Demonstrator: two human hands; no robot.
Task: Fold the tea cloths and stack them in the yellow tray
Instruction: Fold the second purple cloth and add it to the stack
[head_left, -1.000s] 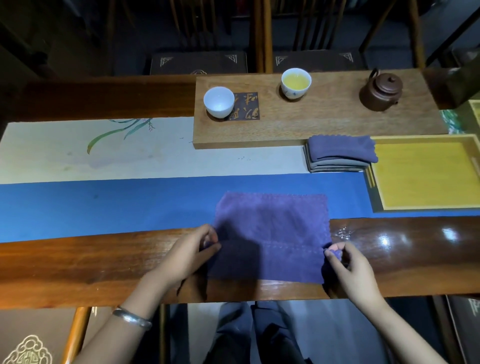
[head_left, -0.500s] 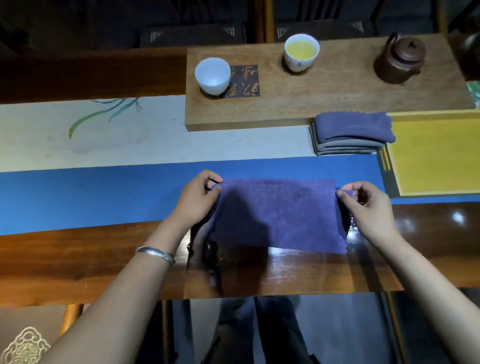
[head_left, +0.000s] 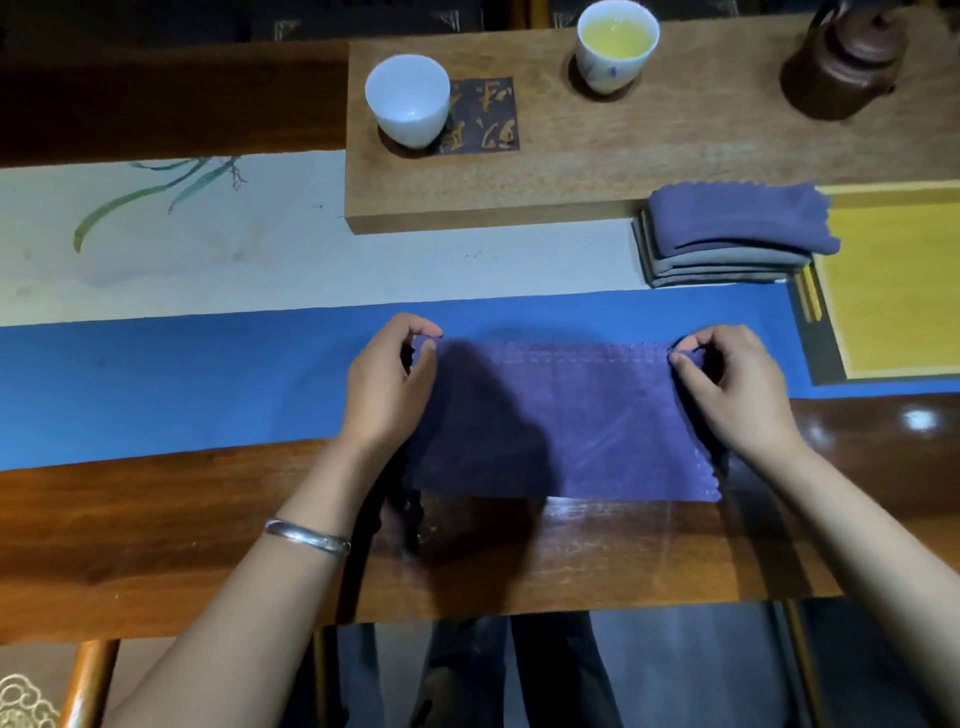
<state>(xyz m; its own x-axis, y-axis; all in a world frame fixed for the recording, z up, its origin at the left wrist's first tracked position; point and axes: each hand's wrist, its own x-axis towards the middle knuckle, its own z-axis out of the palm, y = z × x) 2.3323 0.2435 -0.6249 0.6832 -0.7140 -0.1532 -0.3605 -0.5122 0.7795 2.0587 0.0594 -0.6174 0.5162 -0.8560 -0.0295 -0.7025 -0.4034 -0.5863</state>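
Note:
A purple tea cloth (head_left: 587, 421) lies folded in half on the table, its doubled scalloped edge at the far side on the blue runner. My left hand (head_left: 387, 387) pinches the far left corner of the cloth. My right hand (head_left: 737, 384) pinches the far right corner. A stack of folded cloths (head_left: 727, 234), purple on top and grey below, sits beside the left rim of the yellow tray (head_left: 893, 291). The tray's inside shows nothing in it and is cut off at the right edge.
A wooden tea board (head_left: 649, 145) lies behind the runner. It carries an empty white cup (head_left: 408, 98), a cup of yellow tea (head_left: 617, 44) and a brown teapot (head_left: 844, 65). The glossy wooden table edge (head_left: 208, 530) runs near me, with my legs below.
Both hands carried the cloth's near edge away from me and laid it on the far edge, so the cloth went from spread flat to folded in half.

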